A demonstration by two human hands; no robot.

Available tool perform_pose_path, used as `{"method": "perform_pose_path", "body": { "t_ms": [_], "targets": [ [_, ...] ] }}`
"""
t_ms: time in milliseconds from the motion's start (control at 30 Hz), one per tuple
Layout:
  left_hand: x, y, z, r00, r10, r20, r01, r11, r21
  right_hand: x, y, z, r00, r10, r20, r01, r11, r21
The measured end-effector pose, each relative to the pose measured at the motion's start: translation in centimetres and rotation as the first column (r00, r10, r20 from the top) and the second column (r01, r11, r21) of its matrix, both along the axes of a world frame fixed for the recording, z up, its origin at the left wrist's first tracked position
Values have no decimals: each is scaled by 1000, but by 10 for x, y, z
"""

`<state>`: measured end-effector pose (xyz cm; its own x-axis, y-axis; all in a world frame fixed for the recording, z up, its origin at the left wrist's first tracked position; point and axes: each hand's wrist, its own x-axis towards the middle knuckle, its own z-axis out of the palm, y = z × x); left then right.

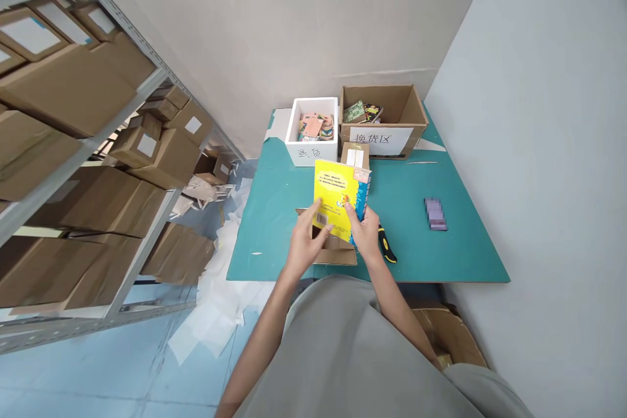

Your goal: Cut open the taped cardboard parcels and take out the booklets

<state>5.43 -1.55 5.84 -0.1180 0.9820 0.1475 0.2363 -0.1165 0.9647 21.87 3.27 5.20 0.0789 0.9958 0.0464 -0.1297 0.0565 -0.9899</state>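
Both my hands hold a yellow book [337, 199] with a blue spine edge, a barcode and a small sticker at its upper right corner. My left hand [305, 241] grips its lower left edge, and my right hand [364, 232] pinches its right edge, thumb on the cover. Beneath the book, partly hidden, an opened cardboard box [337, 257] lies on the table. A yellow and black tool handle [386, 245] rests just right of my right hand; its other end is covered. Behind the book stands a small carton [356, 154] with a white label.
At the back of the green table [401, 189] stand a white bin [313, 154] of booklets and a larger cardboard box [421, 119] with books. A phone [435, 214] lies at right. Shelves of cartons [88, 202] line the left; paper sheets [215, 287] litter the floor.
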Motion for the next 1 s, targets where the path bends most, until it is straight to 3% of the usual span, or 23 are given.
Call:
{"method": "perform_pose_path", "body": {
  "t_ms": [67,200,267,333,467,533,667,833,1000],
  "targets": [
    [-16,4,-1,984,102,145,-88,991,-97,7,1,-2,988,89,-130,-99,993,-72],
    [-35,4,-9,880,-14,475,187,929,-320,12,-1,-7,949,188,-254,-234,958,-168],
    [-35,2,-13,852,-4,524,213,916,-340,13,0,-9,955,199,-221,-240,955,-177],
    [-30,0,-15,849,52,525,155,927,-342,13,3,-12,978,166,-131,-186,970,-160],
    [-13,3,-16,871,185,454,-40,950,-310,7,2,-13,987,-60,148,58,998,14],
    [-2,3,-15,890,226,396,-133,959,-249,-3,-6,-11,981,-42,189,30,997,67],
    [22,-6,-11,947,219,234,-195,973,-119,-24,-24,-5,977,136,167,-147,988,57],
    [21,-14,-3,991,-41,130,56,992,-110,-14,-22,-1,996,64,64,-65,998,10],
    [-21,4,-5,955,228,188,-200,967,-157,0,-19,-1,968,180,-176,-205,969,-136]
  ]
}}
